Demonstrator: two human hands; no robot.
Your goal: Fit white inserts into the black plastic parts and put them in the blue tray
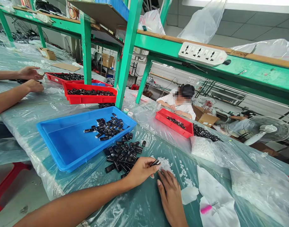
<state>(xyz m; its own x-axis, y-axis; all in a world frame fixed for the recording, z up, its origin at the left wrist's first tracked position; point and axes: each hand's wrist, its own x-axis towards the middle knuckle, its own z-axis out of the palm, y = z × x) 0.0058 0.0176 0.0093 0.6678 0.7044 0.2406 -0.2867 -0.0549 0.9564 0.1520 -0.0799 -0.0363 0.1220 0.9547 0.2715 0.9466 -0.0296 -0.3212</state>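
Observation:
My left hand (143, 171) pinches a small black rectangular piece (155, 162) with a pale stripe, held just above the table between thumb and fingers. Close on its right, my right hand (170, 192) lies palm down, fingers stretched out and thumb apart. Its fingertips reach the edge of a heap of tiny white pieces (166, 164); whether one is under them is hidden. Left of my hands a loose pile of similar black pieces (123, 154) rests on the plastic-covered table. Beyond that pile, a blue tray (61, 142) holds more black pieces at its right end.
Red trays (92, 99) of black pieces stand behind the blue tray; another red tray (174, 123) sits farther right before a seated person. A co-worker's hands (32, 78) are at far left. Green shelf posts (129, 56) rise from the table. A white cloth (215, 195) and bags of white pieces (260, 186) lie right.

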